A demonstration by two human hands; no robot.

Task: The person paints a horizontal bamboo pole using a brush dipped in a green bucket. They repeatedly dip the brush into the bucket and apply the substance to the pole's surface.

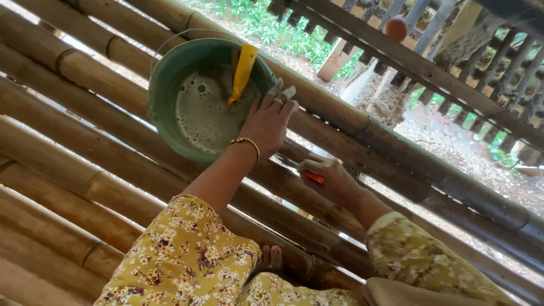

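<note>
Green bucket of foamy water on my bamboo floor, yellow tool standing inside, my left hand spread on its rim, right hand clamped around an orange-handled knife

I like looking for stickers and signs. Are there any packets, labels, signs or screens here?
None in view. 
Green bucket: round, on the bamboo floor, no label showing, foamy water inside. 
Yellow handle: plain, stands in the bucket. 
Left hand rests on the bucket's rim.
</note>
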